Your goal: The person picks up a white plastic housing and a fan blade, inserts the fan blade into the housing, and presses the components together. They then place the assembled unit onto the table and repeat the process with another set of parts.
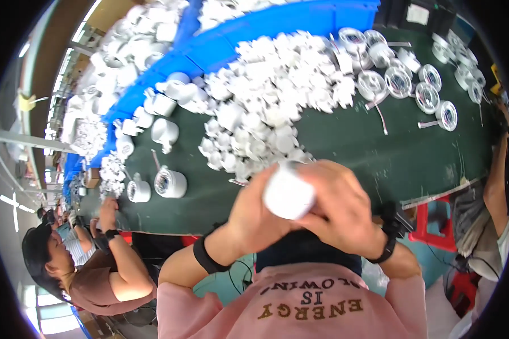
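Observation:
Between both hands, just over the near edge of the table, is a white round plastic housing with its smooth pale face turned up. My left hand wraps its left side. The fingers of my right hand are curled against its right side and top, slightly smeared by motion. Directly beyond my hands, a heap of small white plastic parts spreads over the green table. The underside of the held housing is hidden.
Blue bins full of white parts line the far side. Round units with clear rims and wires lie at the far right. Two cylindrical housings stand at the left. A co-worker sits at left; another person's arm shows at right.

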Demonstrator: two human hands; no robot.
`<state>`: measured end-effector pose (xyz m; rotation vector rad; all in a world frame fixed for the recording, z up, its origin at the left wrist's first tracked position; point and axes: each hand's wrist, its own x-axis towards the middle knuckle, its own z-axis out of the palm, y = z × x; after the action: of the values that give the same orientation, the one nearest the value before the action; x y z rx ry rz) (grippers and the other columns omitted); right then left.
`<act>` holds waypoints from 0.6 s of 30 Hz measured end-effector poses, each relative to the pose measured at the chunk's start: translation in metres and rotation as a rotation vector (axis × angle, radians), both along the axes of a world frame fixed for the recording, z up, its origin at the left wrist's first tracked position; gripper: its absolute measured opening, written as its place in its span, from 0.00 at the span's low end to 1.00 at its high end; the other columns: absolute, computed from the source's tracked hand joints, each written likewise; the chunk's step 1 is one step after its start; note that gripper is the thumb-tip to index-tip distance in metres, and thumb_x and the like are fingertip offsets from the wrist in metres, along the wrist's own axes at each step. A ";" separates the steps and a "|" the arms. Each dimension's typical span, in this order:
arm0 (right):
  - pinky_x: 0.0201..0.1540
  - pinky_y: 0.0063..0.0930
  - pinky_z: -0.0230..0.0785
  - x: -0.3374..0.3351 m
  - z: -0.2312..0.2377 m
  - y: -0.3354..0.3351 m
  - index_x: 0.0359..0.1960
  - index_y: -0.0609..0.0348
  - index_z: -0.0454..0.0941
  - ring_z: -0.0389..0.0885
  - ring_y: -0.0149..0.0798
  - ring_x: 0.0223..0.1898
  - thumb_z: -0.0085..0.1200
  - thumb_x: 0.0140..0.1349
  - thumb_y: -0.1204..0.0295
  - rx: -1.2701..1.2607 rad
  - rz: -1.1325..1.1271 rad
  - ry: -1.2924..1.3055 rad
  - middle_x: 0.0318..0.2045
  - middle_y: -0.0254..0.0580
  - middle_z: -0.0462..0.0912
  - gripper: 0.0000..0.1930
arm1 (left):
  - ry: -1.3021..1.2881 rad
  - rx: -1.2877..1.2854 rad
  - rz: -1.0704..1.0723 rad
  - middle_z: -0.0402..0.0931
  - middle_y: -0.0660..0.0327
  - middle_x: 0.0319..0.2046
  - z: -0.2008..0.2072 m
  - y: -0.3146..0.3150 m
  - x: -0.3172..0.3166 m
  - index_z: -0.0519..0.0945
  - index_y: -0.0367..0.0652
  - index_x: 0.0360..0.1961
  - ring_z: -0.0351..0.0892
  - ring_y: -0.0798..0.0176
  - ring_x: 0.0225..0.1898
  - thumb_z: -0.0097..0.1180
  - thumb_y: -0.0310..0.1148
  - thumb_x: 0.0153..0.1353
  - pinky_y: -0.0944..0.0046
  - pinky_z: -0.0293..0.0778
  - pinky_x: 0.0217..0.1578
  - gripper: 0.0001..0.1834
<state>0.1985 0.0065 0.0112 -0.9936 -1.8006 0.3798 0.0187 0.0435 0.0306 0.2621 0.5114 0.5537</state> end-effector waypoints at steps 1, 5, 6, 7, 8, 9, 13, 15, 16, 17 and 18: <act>0.53 0.38 0.68 0.008 0.001 -0.003 0.55 0.67 0.69 0.76 0.53 0.49 0.64 0.51 0.71 -0.110 -0.032 0.054 0.49 0.52 0.76 0.29 | 0.055 0.052 -0.172 0.75 0.56 0.50 0.007 0.003 0.004 0.71 0.42 0.55 0.75 0.58 0.51 0.28 0.56 0.69 0.59 0.67 0.51 0.31; 0.46 0.34 0.72 0.028 -0.013 -0.017 0.64 0.65 0.55 0.77 0.42 0.47 0.51 0.64 0.55 -0.515 0.011 0.910 0.51 0.50 0.73 0.35 | 0.654 0.907 -0.474 0.75 0.56 0.51 0.047 0.048 -0.020 0.72 0.36 0.55 0.75 0.61 0.51 0.50 0.51 0.64 0.63 0.69 0.48 0.29; 0.34 0.30 0.72 0.036 -0.011 -0.021 0.64 0.64 0.56 0.78 0.40 0.40 0.46 0.65 0.52 -0.692 0.106 1.103 0.48 0.49 0.74 0.34 | 0.795 0.859 -0.224 0.77 0.59 0.48 0.056 0.064 -0.021 0.75 0.38 0.52 0.75 0.67 0.49 0.56 0.38 0.61 0.67 0.70 0.46 0.21; 0.28 0.27 0.69 0.036 -0.012 -0.025 0.64 0.57 0.57 0.78 0.39 0.34 0.47 0.64 0.51 -0.777 0.124 1.242 0.46 0.49 0.74 0.32 | 0.978 1.105 -0.156 0.78 0.61 0.46 0.059 0.093 -0.031 0.76 0.39 0.51 0.75 0.70 0.47 0.54 0.34 0.61 0.68 0.70 0.46 0.18; 0.28 0.26 0.69 0.036 -0.012 -0.029 0.64 0.54 0.57 0.77 0.38 0.32 0.48 0.63 0.51 -0.839 0.112 1.332 0.46 0.50 0.74 0.32 | 1.042 1.192 0.046 0.78 0.62 0.43 0.061 0.119 -0.032 0.77 0.39 0.49 0.75 0.71 0.45 0.55 0.33 0.60 0.68 0.70 0.45 0.16; 0.28 0.26 0.68 0.034 -0.010 -0.034 0.64 0.51 0.57 0.77 0.38 0.31 0.49 0.62 0.51 -0.904 0.115 1.419 0.47 0.52 0.74 0.32 | 1.222 1.396 0.066 0.79 0.62 0.41 0.064 0.158 -0.049 0.78 0.38 0.47 0.75 0.70 0.44 0.55 0.33 0.60 0.67 0.71 0.42 0.15; 0.24 0.21 0.65 0.037 -0.018 -0.047 0.63 0.54 0.56 0.75 0.34 0.30 0.67 0.49 0.57 -0.883 0.278 1.376 0.51 0.56 0.73 0.42 | 2.023 2.000 0.421 0.79 0.46 0.37 0.074 0.271 -0.074 0.80 0.39 0.40 0.78 0.46 0.42 0.61 0.38 0.49 0.54 0.73 0.46 0.18; 0.26 0.22 0.69 0.033 -0.020 -0.051 0.61 0.61 0.56 0.77 0.32 0.29 0.71 0.45 0.61 -0.844 0.082 1.167 0.49 0.52 0.75 0.45 | 2.140 1.850 0.415 0.79 0.46 0.38 0.075 0.317 -0.110 0.81 0.40 0.40 0.78 0.45 0.43 0.62 0.39 0.48 0.52 0.73 0.46 0.19; 0.29 0.21 0.70 0.034 -0.033 -0.052 0.61 0.62 0.56 0.77 0.32 0.31 0.71 0.45 0.61 -0.718 0.005 1.030 0.49 0.51 0.75 0.45 | 2.234 1.703 0.393 0.78 0.46 0.40 0.075 0.332 -0.123 0.81 0.41 0.40 0.77 0.43 0.44 0.63 0.40 0.46 0.51 0.73 0.46 0.20; 0.31 0.21 0.71 0.034 -0.046 -0.050 0.61 0.63 0.56 0.77 0.31 0.33 0.71 0.45 0.61 -0.596 -0.076 0.894 0.49 0.51 0.75 0.45 | 2.230 1.708 0.392 0.78 0.46 0.40 0.073 0.339 -0.129 0.81 0.41 0.40 0.77 0.43 0.44 0.63 0.40 0.46 0.51 0.73 0.46 0.20; 0.31 0.21 0.71 0.035 -0.047 -0.048 0.61 0.63 0.56 0.77 0.31 0.33 0.71 0.45 0.61 -0.593 -0.079 0.896 0.49 0.51 0.75 0.45 | 2.299 1.691 0.434 0.78 0.47 0.41 0.070 0.345 -0.135 0.81 0.42 0.40 0.77 0.43 0.44 0.63 0.42 0.45 0.51 0.74 0.46 0.21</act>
<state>0.2335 -0.0418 -0.0356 -1.0398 -0.8346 1.1452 -0.1159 0.3884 0.1008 2.6192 2.2395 0.7756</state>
